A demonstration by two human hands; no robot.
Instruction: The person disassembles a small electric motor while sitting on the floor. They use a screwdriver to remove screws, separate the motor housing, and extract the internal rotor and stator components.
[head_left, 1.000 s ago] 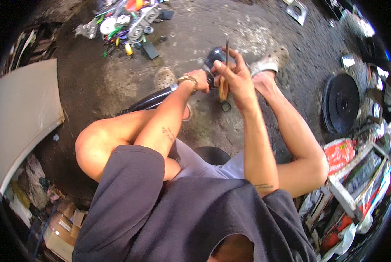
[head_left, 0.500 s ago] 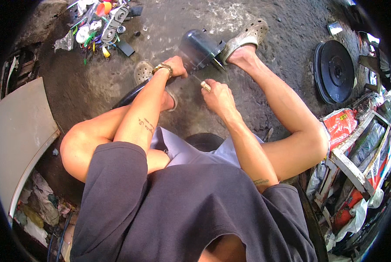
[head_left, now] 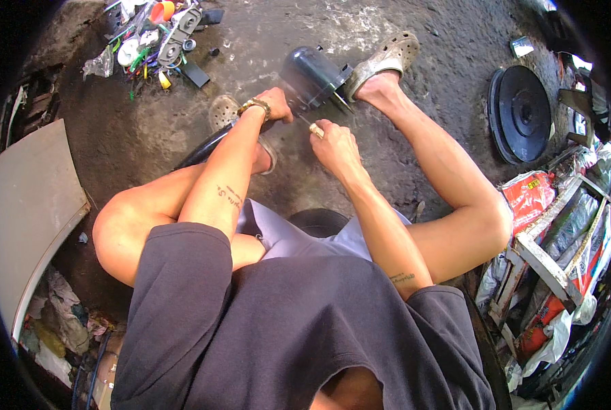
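Note:
A glossy black dome-ended housing (head_left: 309,72) lies on the ground between my feet, with metal fittings at its lower end and a long black tube (head_left: 203,149) running beside my left leg. My left hand (head_left: 272,104) is closed around the black part just left of the housing; exactly what it grips is partly hidden. My right hand (head_left: 334,143) holds a thin metal tool with a pale handle (head_left: 316,130), its shaft pointing up-left toward the joint by my left hand. Where the tip touches is too small to tell.
A pile of small plastic scraps (head_left: 158,44) lies ahead left. Black round discs (head_left: 524,113) sit at the right, above bags and a pale metal frame (head_left: 548,270). A large grey panel (head_left: 29,212) stands at the left edge. My clogs (head_left: 394,55) rest on the dirty ground.
My right hand has lowered the tool from upright over the housing to pointing up-left at the joint, uncovering the housing. Since half a second ago it has edged slightly forward.

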